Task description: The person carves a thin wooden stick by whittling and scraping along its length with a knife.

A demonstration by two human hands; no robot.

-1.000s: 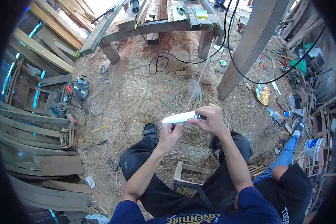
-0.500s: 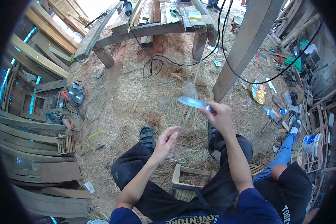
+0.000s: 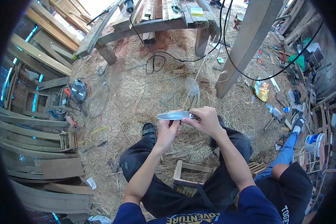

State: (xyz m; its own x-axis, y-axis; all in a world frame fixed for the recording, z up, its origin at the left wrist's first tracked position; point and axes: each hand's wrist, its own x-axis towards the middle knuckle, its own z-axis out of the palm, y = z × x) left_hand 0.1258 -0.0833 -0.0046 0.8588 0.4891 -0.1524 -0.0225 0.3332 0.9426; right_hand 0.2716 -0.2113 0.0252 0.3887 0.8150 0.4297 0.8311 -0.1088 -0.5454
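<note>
A knife (image 3: 173, 116) with a broad, shiny blade is held level in front of me, its tip pointing left. My right hand (image 3: 208, 122) is closed around its handle. Under the blade, my left hand (image 3: 165, 135) has its fingers curled up close to the metal and partly hidden by it. I cannot make out what, if anything, those fingers grip. Both hands are close together above the straw-littered ground, between my knees.
A wooden workbench (image 3: 145, 31) with boards stands ahead, beside a slanted post (image 3: 246, 48). Black cable (image 3: 158, 61) loops over the floor. A circular saw (image 3: 78, 90) lies left. A seated person (image 3: 287, 183) is close on my right. A small wooden frame (image 3: 177, 171) sits between my legs.
My right hand has brought the knife left and down, turning the blade level. My left hand has come up slightly beneath it, so the hands are now together.
</note>
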